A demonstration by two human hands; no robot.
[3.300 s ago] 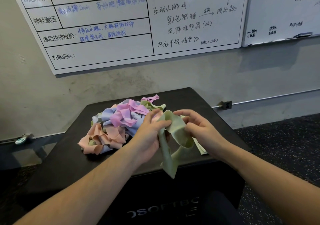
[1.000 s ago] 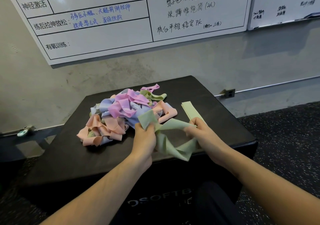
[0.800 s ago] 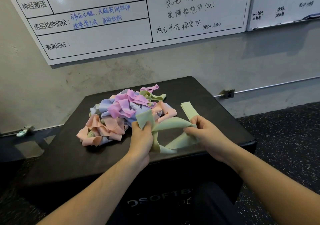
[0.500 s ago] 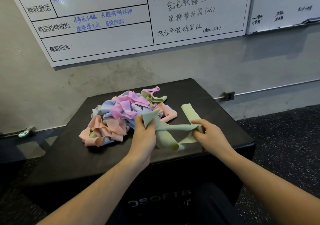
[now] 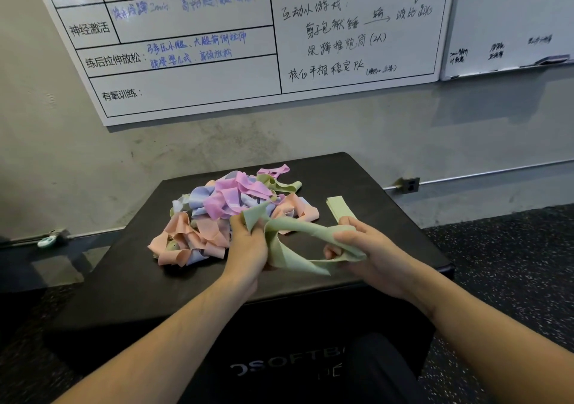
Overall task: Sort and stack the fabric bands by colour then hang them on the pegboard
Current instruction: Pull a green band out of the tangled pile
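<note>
Your left hand [image 5: 248, 242] and right hand [image 5: 357, 248] each pinch the twisted green band [image 5: 292, 248]. You're mid-sort: flatten it, then lay it on the folded green band [image 5: 340, 206] near the worktop's right edge.

Both hands [image 5: 248, 248] [image 5: 369, 257] grip a twisted green band [image 5: 289, 248].

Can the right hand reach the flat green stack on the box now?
Probably yes. The flat green stack lies just beyond the right hand, nothing between them. But that hand grips the green band, so it must release first.
</note>
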